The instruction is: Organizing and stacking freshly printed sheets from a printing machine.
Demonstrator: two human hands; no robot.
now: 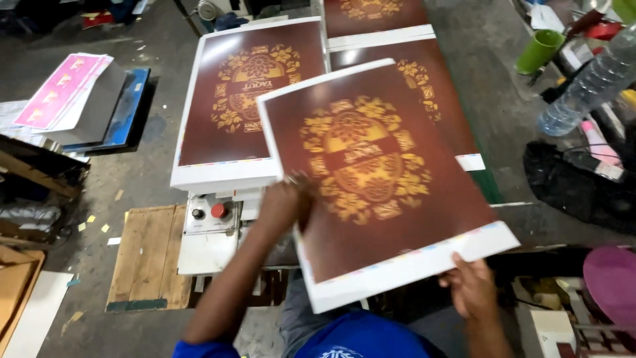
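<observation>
Printed sheet (377, 179), maroon with a gold floral emblem, is held up tilted: right hand (472, 286) grips its near white edge, left hand (286, 202) pinches its left edge. Behind lies another sheet (248, 93) on the machine (209, 229).

Glossy paper sheet (377, 179), maroon-gold print; rough wood pallet (149, 255) at eight o'clock; clear plastic bottle (586, 83) at two o'clock.

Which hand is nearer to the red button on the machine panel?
Left. The left hand grips the printed sheet's left edge just right of the red button; the right hand holds the sheet's bottom corner, far across to the right.
</observation>
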